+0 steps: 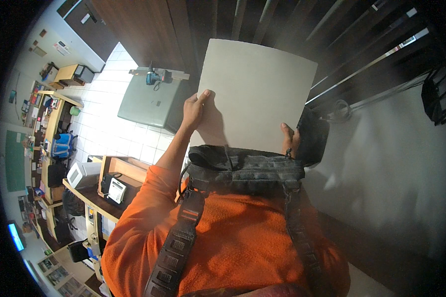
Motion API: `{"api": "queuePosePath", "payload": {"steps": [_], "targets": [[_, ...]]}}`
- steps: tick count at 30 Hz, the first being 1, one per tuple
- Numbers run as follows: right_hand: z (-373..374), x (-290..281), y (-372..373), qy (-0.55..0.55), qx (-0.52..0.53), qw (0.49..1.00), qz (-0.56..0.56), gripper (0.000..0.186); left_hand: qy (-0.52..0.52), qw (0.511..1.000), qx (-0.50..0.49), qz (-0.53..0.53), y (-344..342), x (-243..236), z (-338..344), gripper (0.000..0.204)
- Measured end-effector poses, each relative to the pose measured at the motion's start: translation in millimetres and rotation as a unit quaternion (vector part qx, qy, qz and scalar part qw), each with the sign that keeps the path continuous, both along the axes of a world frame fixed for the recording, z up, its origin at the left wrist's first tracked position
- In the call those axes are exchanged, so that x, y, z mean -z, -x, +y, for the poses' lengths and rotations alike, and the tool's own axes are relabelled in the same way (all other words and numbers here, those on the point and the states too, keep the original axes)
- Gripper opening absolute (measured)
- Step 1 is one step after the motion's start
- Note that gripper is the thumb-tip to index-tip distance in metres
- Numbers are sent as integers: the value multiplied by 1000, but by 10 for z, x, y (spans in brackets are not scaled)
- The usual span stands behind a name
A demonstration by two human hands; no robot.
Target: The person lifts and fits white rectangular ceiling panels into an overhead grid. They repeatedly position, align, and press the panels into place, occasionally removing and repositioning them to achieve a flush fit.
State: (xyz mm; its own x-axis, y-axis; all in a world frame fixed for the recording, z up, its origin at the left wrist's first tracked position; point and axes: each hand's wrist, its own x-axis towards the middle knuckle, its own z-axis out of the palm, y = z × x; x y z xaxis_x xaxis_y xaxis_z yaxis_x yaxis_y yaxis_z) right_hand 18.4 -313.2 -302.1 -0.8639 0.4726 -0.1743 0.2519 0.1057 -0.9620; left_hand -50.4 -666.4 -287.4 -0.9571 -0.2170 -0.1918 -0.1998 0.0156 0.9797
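A flat, pale, roughly square board (257, 94) is held up in front of my chest. My left hand (195, 110) grips its left edge, thumb on the face and fingers mostly hidden behind. At the lower right edge my right hand (290, 139) is closed on the board too, its thumb showing and the other fingers largely out of sight. A black chest bag (248, 168) with straps over my orange top covers the view below the board's lower edge.
A blue-and-black power drill (154, 77) lies on a grey-green box-like stand (148, 104) at the left. Nearer stands a wooden desk (91, 200) with a telephone (116, 190). Dark slats (282, 20) rise behind the board, and a coiled cable (341, 110) is at the right.
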Motion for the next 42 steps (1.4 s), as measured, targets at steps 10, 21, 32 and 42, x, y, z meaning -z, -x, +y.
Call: {"api": "queuePosePath", "payload": {"steps": [10, 21, 32, 42], "targets": [[-222, -276, -40, -5, -8, 1000, 22, 57, -47, 999, -19, 8, -67, 36, -116, 54], [-259, -288, -46, -67, -26, 997, 2, 57, -30, 999, -25, 20, -198, -85, -251, 53], [-307, -225, -54, -47, -5, 999, 18, 58, -37, 999, -18, 7, -200, -116, -293, 52], [-368, -403, -81, -58, -3, 998, -9, 61, -49, 999, -11, 3, -189, -25, -355, 50]]}}
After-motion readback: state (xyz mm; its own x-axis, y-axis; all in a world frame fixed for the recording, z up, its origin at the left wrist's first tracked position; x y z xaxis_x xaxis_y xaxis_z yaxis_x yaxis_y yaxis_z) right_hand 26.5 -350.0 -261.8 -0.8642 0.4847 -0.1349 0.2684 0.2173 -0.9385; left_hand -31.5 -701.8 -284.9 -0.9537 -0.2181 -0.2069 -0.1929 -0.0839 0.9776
